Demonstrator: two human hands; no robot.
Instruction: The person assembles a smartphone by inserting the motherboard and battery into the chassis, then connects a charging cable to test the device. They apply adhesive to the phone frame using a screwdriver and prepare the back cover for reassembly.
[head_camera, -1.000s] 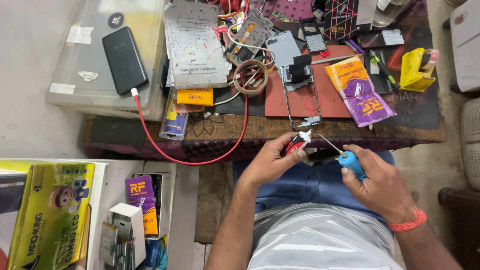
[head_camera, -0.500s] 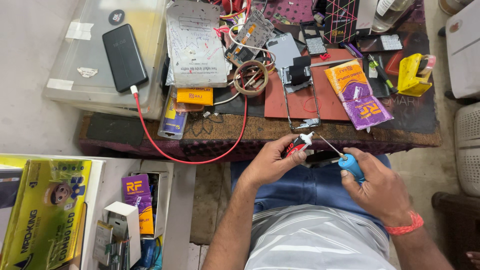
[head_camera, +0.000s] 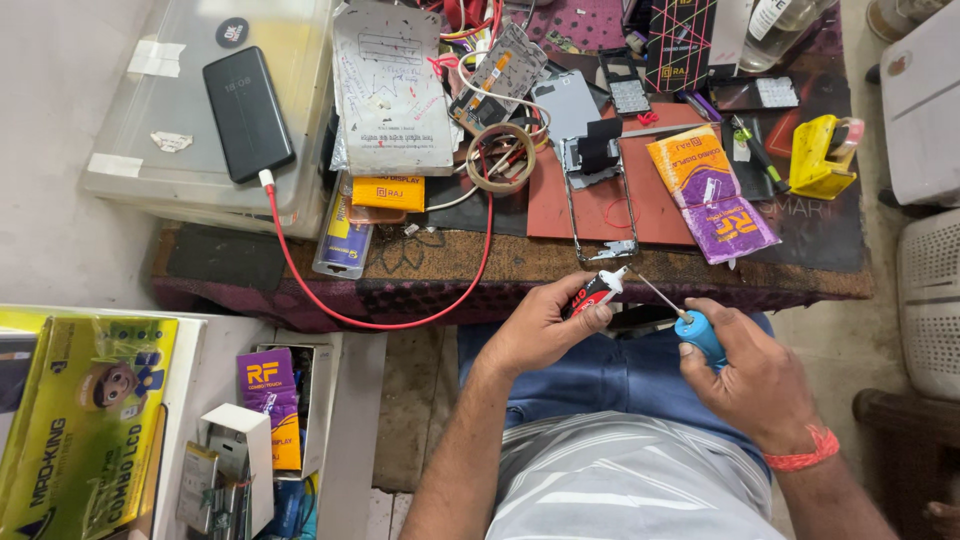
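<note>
Little changed against the earlier frame: only a slight drift of the whole view, both hands in the same pose at lower centre. Left hand (head_camera: 535, 335) closed around a small red-and-white tube (head_camera: 594, 293), nozzle pointing up-right. Right hand (head_camera: 757, 380) clenched on a blue-handled tool (head_camera: 690, 327), its thin shaft tip meeting the nozzle. Just above, a bare phone frame (head_camera: 598, 205) lying on the red mat (head_camera: 640, 215). Likely risks: squeezing too hard, smearing fingers or jeans; slipping tip, pricking the thumb.

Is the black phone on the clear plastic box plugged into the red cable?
Yes, the red cable runs into the bottom end of the black phone.
</note>
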